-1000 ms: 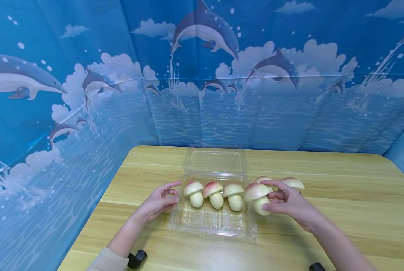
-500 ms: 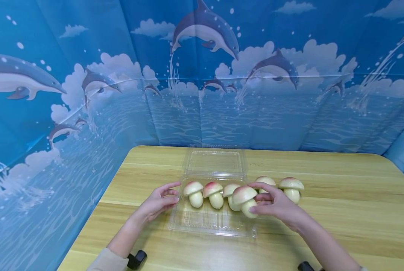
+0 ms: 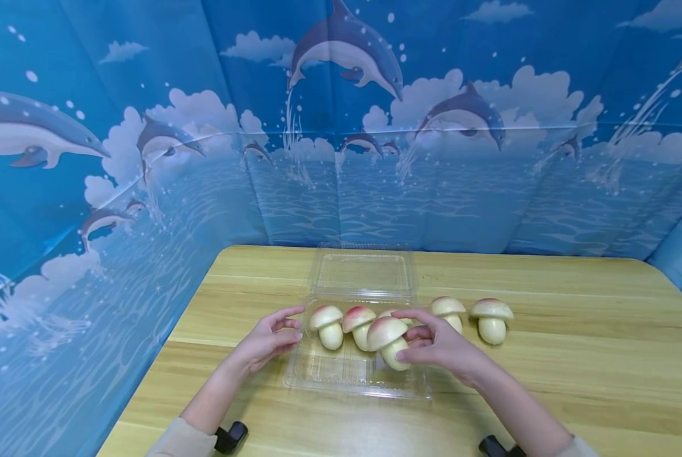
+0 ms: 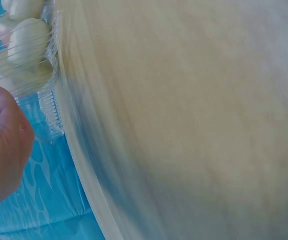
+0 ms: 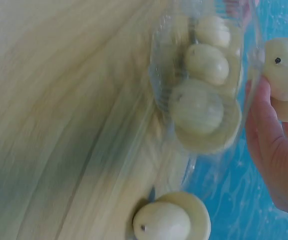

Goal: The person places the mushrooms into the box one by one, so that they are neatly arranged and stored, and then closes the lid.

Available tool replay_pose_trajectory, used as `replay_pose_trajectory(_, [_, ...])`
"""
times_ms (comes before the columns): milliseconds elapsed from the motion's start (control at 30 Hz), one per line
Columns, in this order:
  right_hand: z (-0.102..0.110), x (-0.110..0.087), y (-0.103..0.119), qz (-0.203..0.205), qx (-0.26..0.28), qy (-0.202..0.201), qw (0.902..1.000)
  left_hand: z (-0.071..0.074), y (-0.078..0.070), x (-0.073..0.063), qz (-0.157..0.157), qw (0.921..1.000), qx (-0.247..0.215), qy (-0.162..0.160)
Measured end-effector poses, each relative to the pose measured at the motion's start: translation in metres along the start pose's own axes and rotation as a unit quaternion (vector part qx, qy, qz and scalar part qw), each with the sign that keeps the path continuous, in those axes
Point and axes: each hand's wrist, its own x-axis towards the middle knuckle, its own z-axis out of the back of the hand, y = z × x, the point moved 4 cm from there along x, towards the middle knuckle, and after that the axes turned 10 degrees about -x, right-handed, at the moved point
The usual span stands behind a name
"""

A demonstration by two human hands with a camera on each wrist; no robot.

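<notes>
My right hand (image 3: 441,346) pinches a toy mushroom (image 3: 387,343) with a pinkish cap and pale stem, raised above the right part of a clear plastic clamshell box (image 3: 341,374). Three mushrooms lie in a row in the box: one at left (image 3: 327,327), one in the middle (image 3: 359,325), and a right one (image 3: 398,314) mostly hidden behind the held one. My left hand (image 3: 267,339) is at the box's left wall, fingers loosely bent and fingertips right at the edge. In the right wrist view, the held mushroom's stem end (image 5: 284,65) shows a dark spot.
Two more mushrooms stand right of the box, a nearer-in one (image 3: 448,310) and a farther one (image 3: 492,320). The box's lid (image 3: 366,273) lies folded back behind it on the wooden table (image 3: 592,355). A blue dolphin curtain (image 3: 341,190) hangs beyond the table.
My right hand has carried the mushroom leftward from beside the box to above its right part. The left hand has stayed put.
</notes>
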Motion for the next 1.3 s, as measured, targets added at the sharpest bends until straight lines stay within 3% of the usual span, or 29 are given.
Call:
replay_pose_trajectory(567, [-0.044, 0.025, -0.002, 0.005, 0.003, 0.040, 0.9992, -0.001, -0.001, 0.000, 0.001, 1.0000, 0.001, 0.004])
replay_pose_trajectory(1300, [-0.087, 0.057, -0.006, -0.005, -0.007, 0.021, 0.9997, 0.000, 0.000, 0.000, -0.002, 1.0000, 0.000, 0.005])
